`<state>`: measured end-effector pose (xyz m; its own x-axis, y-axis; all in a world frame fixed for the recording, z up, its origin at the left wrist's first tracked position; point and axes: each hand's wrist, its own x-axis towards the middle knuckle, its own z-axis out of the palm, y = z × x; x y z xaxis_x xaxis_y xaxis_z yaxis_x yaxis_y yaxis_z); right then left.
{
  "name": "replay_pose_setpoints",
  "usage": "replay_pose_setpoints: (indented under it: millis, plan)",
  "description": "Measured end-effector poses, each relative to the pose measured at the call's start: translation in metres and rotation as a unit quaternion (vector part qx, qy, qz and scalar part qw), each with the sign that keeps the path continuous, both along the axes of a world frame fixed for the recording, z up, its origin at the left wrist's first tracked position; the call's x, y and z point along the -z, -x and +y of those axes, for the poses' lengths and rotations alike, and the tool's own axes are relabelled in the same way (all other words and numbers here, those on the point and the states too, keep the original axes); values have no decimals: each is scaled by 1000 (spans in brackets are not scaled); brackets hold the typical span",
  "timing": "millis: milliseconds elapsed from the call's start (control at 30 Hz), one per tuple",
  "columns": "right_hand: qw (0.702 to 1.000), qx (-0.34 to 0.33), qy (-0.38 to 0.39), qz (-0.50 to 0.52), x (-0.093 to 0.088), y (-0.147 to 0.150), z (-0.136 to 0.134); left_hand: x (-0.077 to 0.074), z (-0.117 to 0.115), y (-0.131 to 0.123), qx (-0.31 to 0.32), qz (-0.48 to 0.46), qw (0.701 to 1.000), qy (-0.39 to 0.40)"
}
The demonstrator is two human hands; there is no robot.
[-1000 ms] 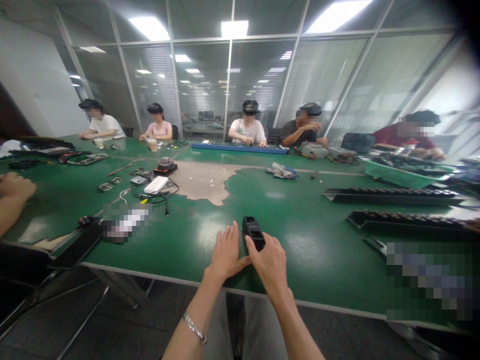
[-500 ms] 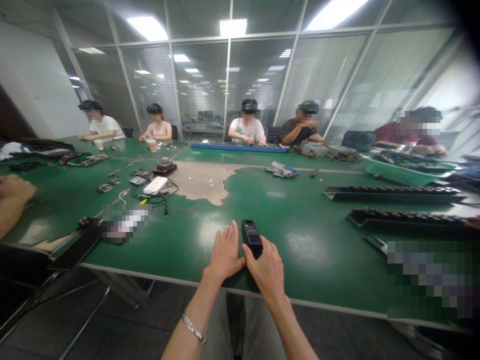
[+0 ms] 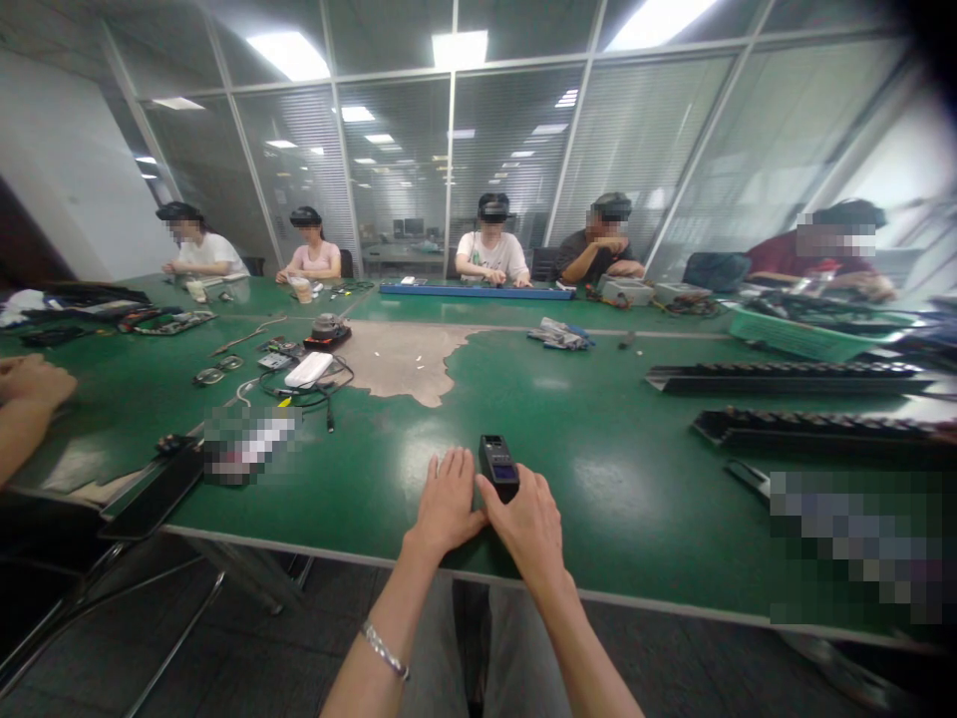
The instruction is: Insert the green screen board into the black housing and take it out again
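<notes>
My left hand [image 3: 447, 504] lies palm down on the green tabletop [image 3: 299, 499], fingers stretched out and its thumb toward my right hand. Just right of it is a small black handheld device [image 3: 499, 461] with a little dark screen, its exact kind unclear. My right hand [image 3: 532, 514] grips the device's near end, thumb on the left side and fingers along the right. The device's lower end is hidden by this hand.
Cables with a white box [image 3: 309, 370] lie left of centre. Grey gloves [image 3: 559, 334] are farther back. Two long black rails [image 3: 793, 379] and a green basket [image 3: 807, 337] stand right. Several people sit across the table; another person's hands [image 3: 34, 384] rest at left.
The fingers of my left hand have drawn slightly closer together and lower. My right hand keeps its hold on the device, which has barely moved. The view has shifted a little.
</notes>
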<state>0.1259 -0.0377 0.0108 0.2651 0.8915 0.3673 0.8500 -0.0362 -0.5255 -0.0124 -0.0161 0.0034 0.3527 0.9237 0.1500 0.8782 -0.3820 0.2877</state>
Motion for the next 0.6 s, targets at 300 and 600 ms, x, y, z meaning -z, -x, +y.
replay_pose_setpoints:
  millis: [300,600]
  plan:
    - [999,-2,-36,5,-13,1,2,-1,1,1,5,21,1000,-4]
    - [992,7,-124,27,-32,-27,11,-3,-1,0,6,11,1000,-7]
